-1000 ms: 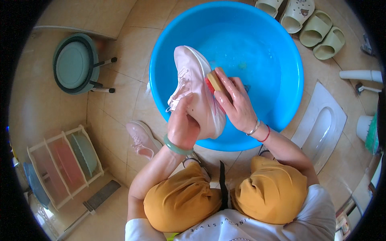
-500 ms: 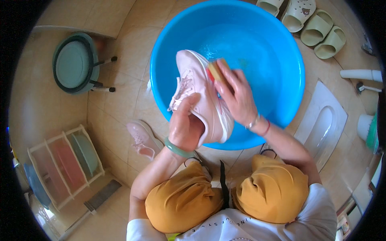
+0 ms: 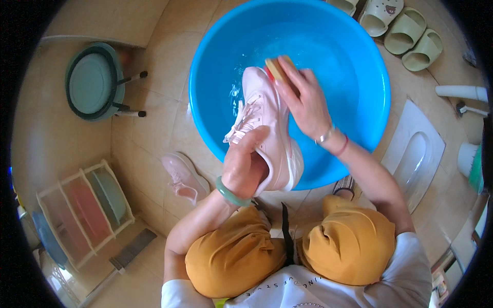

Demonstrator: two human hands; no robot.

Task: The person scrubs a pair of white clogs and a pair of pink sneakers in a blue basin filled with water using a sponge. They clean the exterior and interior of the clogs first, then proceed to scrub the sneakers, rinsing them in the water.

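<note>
A pale pink lace-up sneaker (image 3: 272, 123) is held over the near part of a large blue basin (image 3: 208, 87) with water in it. My left hand (image 3: 241, 167) grips its heel opening, thumb on the outside and fingers partly hidden inside the shoe. Its toe points away from me. In my right hand (image 3: 312, 110) is a scrub brush (image 3: 280, 69) with a wooden-looking back and a bit of red underneath, pressed against the sole edge near the toe. A second pink sneaker (image 3: 185, 174) lies on the tiles, left of the basin.
Light green slippers (image 3: 405, 33) and a white clog (image 3: 377, 18) lie beyond the basin at right. A squat toilet (image 3: 416, 149) is set in the floor to the right. Stacked green stools (image 3: 91, 84) and a white rack (image 3: 84, 215) with basins stand at left.
The sneaker has turned a little, its toe swinging right, and its heel has come slightly nearer me. My right hand has slid the brush farther toward the toe.
</note>
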